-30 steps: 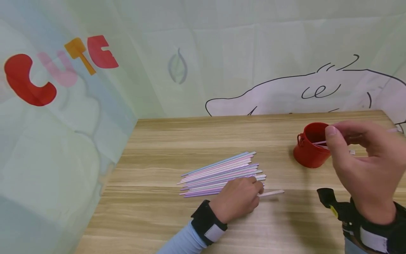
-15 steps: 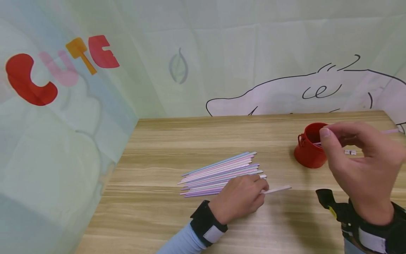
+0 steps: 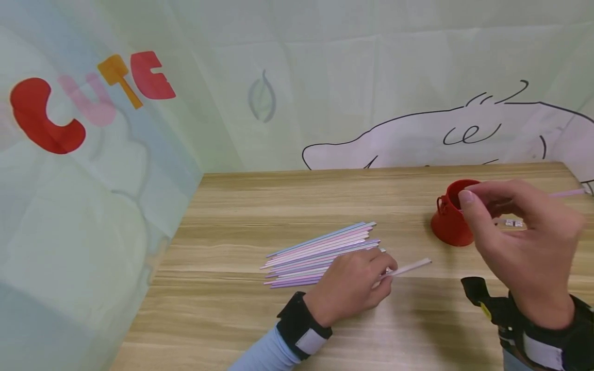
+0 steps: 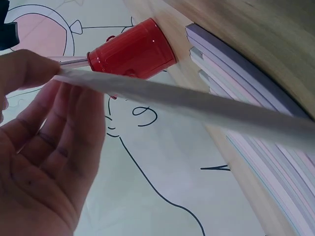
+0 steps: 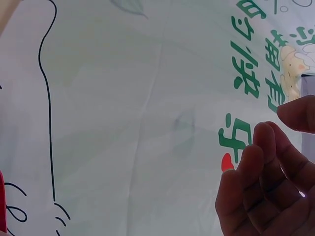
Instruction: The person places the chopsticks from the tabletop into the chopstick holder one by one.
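Observation:
In the head view the left hand (image 3: 348,286) pinches a white stick (image 3: 414,266) between thumb and fingers, beside the right end of a fanned bundle of pastel sticks (image 3: 315,250). The left wrist view shows this stick (image 4: 197,101) crossing the picture from the left hand's (image 4: 54,142) fingertips. Just right of a red bucket (image 3: 449,221), the right hand (image 3: 531,237) hovers, bent fingers overlapping its rim in the head view. In the right wrist view a gap parts the right hand's (image 5: 268,191) thumb from its fingers, with nothing held there.
A pink stick (image 3: 567,193) shows beyond the right hand, and a small patterned piece (image 3: 513,223) lies behind it. Sticks (image 4: 74,63) protrude from the bucket's mouth in the left wrist view. A printed cloth (image 3: 232,103) hangs behind the wooden table (image 3: 223,206).
The left hand has shifted slightly right, and the free end of its white stick has risen and moved right. The right hand has drifted left, covering more of the bucket.

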